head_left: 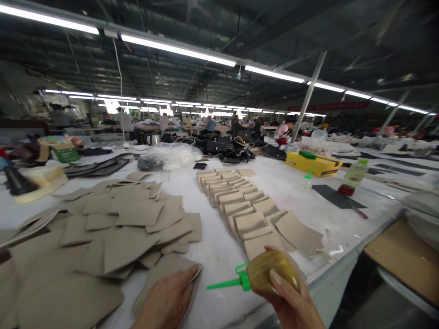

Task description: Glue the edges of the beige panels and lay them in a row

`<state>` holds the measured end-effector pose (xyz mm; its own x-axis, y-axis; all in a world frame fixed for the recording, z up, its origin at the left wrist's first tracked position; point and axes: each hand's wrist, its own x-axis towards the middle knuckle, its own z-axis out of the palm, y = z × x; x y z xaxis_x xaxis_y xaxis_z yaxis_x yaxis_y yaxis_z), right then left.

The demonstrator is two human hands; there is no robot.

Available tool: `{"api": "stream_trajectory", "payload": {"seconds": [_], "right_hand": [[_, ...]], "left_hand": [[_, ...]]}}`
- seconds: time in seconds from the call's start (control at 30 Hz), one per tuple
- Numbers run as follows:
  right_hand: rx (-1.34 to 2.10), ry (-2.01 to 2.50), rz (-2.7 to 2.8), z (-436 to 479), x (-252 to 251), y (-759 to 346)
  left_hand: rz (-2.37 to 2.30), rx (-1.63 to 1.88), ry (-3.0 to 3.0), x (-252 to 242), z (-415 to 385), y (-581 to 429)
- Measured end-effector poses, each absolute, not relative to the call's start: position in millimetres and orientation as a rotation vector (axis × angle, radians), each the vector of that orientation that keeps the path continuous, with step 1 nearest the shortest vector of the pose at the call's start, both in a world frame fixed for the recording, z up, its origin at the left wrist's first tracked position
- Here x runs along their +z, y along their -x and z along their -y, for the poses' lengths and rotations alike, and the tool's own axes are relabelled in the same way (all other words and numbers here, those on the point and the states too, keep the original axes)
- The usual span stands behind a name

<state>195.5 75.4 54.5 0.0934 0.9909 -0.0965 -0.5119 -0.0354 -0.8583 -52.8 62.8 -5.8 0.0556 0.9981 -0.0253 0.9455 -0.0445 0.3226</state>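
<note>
My right hand (290,299) is wrapped round a small yellowish squeeze bottle (270,270) with a green pointed nozzle (226,284) aimed left, held just above the white table (219,242). My left hand (168,301) lies flat, fingers together, on a tan cut piece (164,269) at the near edge. A loose heap of tan cut pieces (120,228) spreads to the left. An overlapped row of the same pieces (240,205) runs away from me just right of centre.
A yellow box (313,164), a green-capped bottle (353,176) and dark sheets (338,196) lie at the right. A clear plastic bag (169,155) and black parts sit at the back. Cardboard (404,256) lies beyond the table's right edge. Other people work far behind.
</note>
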Motion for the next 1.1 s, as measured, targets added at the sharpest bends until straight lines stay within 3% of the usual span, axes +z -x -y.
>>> {"api": "stream_trajectory", "payload": {"seconds": [0.23,0.67,1.1], "right_hand": [[1.257,1.066,0.978,-81.8,53.2,-189.8],[0.644,1.085,1.67,-103.2,30.1,-176.0],[0.579,1.008,1.8,-111.4,16.3,-174.1]], "left_hand": [[-1.98,0.175,-1.969,19.9,-58.5,42.3],[-1.93,0.208,-2.035,20.4,-58.5,43.5],[-1.95,0.204,-2.009,21.7,-57.8,41.7]]}}
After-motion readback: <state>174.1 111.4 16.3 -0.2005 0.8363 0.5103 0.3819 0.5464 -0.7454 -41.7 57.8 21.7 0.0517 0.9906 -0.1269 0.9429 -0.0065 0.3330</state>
